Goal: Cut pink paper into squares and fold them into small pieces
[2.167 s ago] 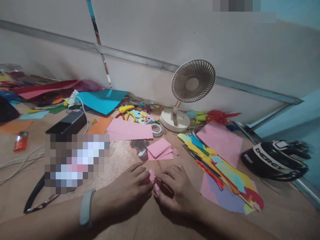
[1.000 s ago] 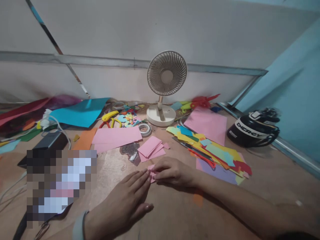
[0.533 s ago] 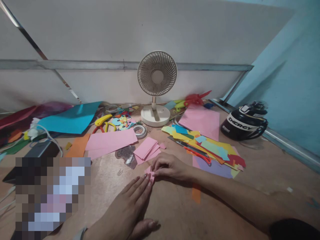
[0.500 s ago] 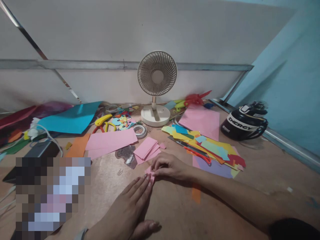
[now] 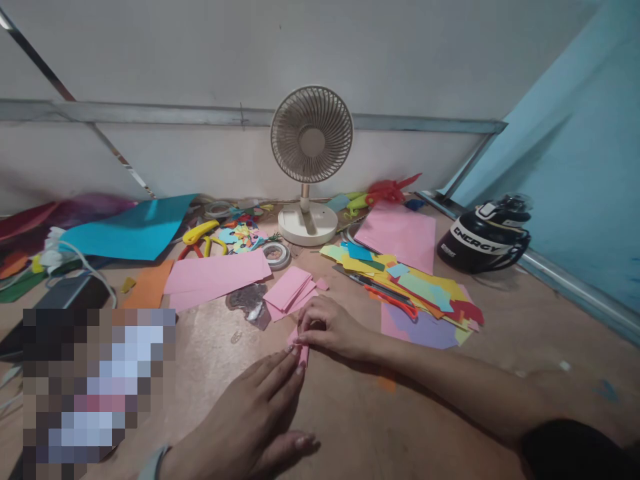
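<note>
A small piece of pink paper (image 5: pixel 304 357) lies on the table between my hands, mostly covered by fingers. My left hand (image 5: pixel 265 393) rests palm down, fingers stretched out, with the fingertips pressing on the near part of the paper and the thumb spread to the side. From the right, my right hand (image 5: pixel 333 327) curls in and pinches the paper's far part between thumb and fingers. Just beyond them is a small stack of pink paper pieces (image 5: pixel 287 288), and longer pink sheets (image 5: pixel 217 275) lie further left.
A white fan (image 5: pixel 311 140) stands at the back. Coloured paper scraps (image 5: pixel 425 293) and orange-handled scissors (image 5: pixel 393 300) are on the right, near a black jug (image 5: pixel 483 240). Yellow-handled pliers (image 5: pixel 201 231), a tape roll (image 5: pixel 276 255) and a blue sheet (image 5: pixel 135 230) sit to the left.
The whole view has shifted slightly, so things appear a little higher and further left. Both hands stay at the pink paper, with the left fingertips slightly nearer me along it.
</note>
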`<state>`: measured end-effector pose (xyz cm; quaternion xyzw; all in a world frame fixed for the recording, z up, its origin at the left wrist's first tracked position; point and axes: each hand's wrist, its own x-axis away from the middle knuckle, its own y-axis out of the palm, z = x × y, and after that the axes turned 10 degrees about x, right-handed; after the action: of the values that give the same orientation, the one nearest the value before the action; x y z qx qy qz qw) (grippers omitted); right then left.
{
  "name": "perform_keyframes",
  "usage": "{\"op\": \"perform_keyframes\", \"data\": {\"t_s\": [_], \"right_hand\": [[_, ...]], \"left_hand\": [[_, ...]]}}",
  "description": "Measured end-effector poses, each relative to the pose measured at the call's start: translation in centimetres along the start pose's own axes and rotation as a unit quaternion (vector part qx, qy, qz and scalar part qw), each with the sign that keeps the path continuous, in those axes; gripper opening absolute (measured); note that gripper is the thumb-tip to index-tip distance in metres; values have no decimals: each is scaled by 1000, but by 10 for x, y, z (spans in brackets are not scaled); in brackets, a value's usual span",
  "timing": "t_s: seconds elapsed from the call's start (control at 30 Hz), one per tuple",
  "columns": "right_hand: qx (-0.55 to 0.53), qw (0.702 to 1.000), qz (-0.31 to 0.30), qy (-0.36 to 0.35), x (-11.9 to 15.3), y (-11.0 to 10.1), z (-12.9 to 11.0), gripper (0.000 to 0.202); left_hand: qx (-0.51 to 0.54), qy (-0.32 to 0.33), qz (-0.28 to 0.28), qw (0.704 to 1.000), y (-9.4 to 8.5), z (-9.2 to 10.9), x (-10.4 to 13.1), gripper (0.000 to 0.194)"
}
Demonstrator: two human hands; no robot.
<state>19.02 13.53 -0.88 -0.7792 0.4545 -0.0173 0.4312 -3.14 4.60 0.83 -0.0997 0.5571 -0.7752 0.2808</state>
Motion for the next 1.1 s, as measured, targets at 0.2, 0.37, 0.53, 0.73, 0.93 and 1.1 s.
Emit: {"op": "perform_keyframes", "data": {"t_s": [0.2,0.37,0.53,0.73,0.93,1.1], "right_hand": [[21,999,28,-9,3,3,0,20],[44,999,23,-18,4,5,1,20],[75,997,15,-14,4,6,-3,21],[163,986,8,-24,8,8,-8,17],[215,976,-2,-31,10,10,-9,15],[206,978,-4,-31,9,8,-10,15]], "left_hand": [[28,8,35,999,3,-1,-4,75],[27,17,36,999,-3,-2,-5,68],[43,8,21,999,-7,0,-6,55],[27,30,-4,999,-11,0,-7,55],[36,34,-8,999,-14,-3,-5,52],[60,14,4,998,-6,-8,-3,63]]}}
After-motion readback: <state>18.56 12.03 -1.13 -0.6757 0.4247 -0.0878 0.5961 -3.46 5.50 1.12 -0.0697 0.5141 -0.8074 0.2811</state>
